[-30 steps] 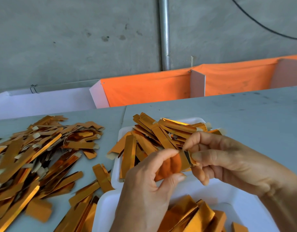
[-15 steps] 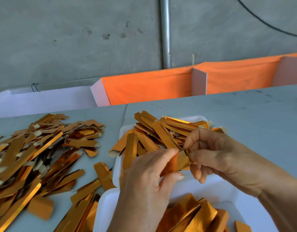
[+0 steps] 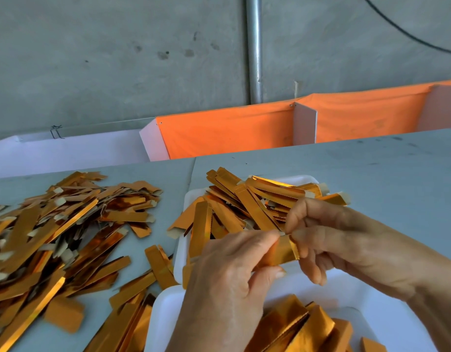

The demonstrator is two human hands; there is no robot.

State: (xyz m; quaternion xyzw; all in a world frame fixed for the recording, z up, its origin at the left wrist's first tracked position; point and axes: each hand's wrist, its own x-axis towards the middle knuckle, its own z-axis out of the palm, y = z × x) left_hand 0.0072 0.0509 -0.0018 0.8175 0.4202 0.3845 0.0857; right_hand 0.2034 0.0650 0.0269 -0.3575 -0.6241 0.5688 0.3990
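head view: left hand and right hand pinch a gold strip.

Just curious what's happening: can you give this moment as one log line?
left hand: pinches shiny gold foil strip | right hand: pinches its other end | near: white foam tray holding gold pieces

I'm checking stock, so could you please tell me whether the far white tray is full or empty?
Full: the far white tray is heaped with gold strips that overhang its left and far rims.
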